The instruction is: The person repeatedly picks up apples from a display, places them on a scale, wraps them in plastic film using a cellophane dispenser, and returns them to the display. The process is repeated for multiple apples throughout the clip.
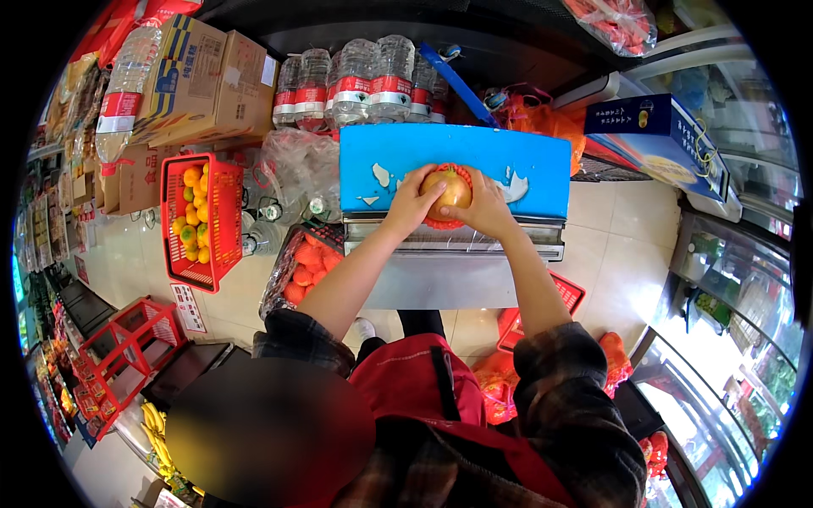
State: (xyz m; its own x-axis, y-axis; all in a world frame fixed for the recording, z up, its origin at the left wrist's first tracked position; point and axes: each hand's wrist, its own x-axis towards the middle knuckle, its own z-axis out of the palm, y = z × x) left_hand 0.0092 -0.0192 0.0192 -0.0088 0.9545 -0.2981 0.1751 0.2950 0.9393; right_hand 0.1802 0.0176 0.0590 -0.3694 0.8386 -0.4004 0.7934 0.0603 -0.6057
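Note:
Between my two hands is a round yellow-red fruit (454, 192), perhaps a pomegranate, sitting in a red foam net sleeve (441, 223). My left hand (411, 198) grips its left side, the thumb laid over the top. On the opposite side my right hand (486, 206) curls around the net and fruit, with its thumb on the lower front. Both hands are over the front part of a blue board (457, 143) with worn white patches. Directly below it is a metal film-wrapping machine (454, 279), with clear film along its front edge.
A red basket of oranges (203, 209) and a crate of net-wrapped fruit (305, 270) stand to the left. Large water bottles (354, 82) line the back beside cardboard boxes (184, 70). A blue carton (654, 136) is at right, near glass-fronted cases (730, 267).

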